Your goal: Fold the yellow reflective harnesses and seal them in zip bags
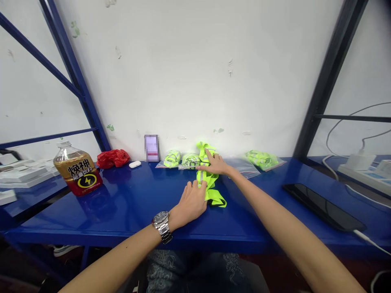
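A neon yellow-green reflective vest strap (210,179) lies stretched out on the blue table (137,203), running from near the wall toward me. My left hand (192,201), with a metal watch on the wrist, presses flat on its near end, fingers extended. My right hand (215,165) rests farther back on the same strap, fingers spread and the forefinger pointing up along it. Neither hand grips anything.
Bagged neon vests (180,159) lie by the wall, another bag (262,159) to the right. A drink bottle (77,171), a red bag (113,158), a white earbud case (135,164) and a small card (151,147) sit at left. A black phone (324,206) lies at right, on a cable.
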A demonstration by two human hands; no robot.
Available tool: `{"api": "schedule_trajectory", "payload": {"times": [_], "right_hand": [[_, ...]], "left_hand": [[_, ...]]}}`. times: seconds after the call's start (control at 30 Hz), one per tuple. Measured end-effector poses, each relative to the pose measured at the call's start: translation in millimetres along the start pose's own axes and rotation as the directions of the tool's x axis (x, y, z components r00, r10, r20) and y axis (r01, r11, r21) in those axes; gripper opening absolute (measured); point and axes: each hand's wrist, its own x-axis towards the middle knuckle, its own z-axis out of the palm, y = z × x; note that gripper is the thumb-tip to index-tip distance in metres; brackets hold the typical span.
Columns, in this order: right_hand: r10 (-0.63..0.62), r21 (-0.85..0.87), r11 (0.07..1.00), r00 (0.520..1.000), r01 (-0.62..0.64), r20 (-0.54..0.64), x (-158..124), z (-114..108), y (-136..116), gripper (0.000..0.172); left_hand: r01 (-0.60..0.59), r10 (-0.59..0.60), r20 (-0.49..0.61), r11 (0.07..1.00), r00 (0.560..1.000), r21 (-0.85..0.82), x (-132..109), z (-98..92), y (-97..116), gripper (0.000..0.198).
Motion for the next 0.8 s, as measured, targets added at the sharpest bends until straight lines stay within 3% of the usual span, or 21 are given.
{"api": "schedule_trajectory", "payload": {"times": [0.07,0.13,0.17,0.23,0.27,0.3,0.43,0.67,0.8], "right_hand": [[0.013,-0.065,0.998,0.993,-0.021,-0.118,-19.5,-9.3,-2.6,0.092],[-0.141,-0.17,0.982,0.927,0.085,-0.347,-46.6,-16.8,-4.5,0.082],[-0.267,-0.206,0.958,0.89,0.202,-0.37,-61.5,-18.8,-4.6,0.076],[-0.558,-0.233,0.825,0.808,0.516,-0.189,-89.3,-18.1,-2.4,0.072],[-0.65,-0.205,0.751,0.758,0.628,-0.058,-100.5,-15.4,-0.2,0.072],[-0.671,-0.163,0.73,0.742,0.664,0.02,-109.3,-11.4,2.4,0.075],[-0.618,-0.003,0.781,0.773,0.625,0.142,-119.6,7.0,11.1,0.088],[-0.638,-0.022,0.764,0.76,0.645,0.12,-114.9,11.8,8.4,0.054],[-0.643,-0.034,0.762,0.762,0.647,0.082,-117.9,11.1,7.9,0.046]], "left_hand": [[-0.017,0.017,0.009,0.999,1.0,0.035,1.5,-2.4,0.2,0.035],[-0.033,0.032,0.014,0.997,0.999,0.064,3.3,-3.7,0.5,0.037],[-0.039,0.038,0.018,0.997,0.999,0.073,4.1,-4.0,0.8,0.038],[-0.056,0.053,0.036,0.996,0.998,0.076,5.4,-4.3,1.3,0.039],[-0.065,0.061,0.047,0.995,0.997,0.073,5.9,-4.5,1.5,0.039],[-0.075,0.071,0.056,0.995,0.996,0.072,6.3,-4.8,1.7,0.039],[-0.096,0.09,0.079,0.993,0.993,0.075,7.4,-8.6,0.5,0.042],[-0.143,0.161,0.211,0.985,0.964,-0.098,11.1,-15.4,-10.9,0.039],[-0.108,0.163,0.256,0.971,0.953,-0.215,11.2,-17.3,-15.8,0.041]]}}
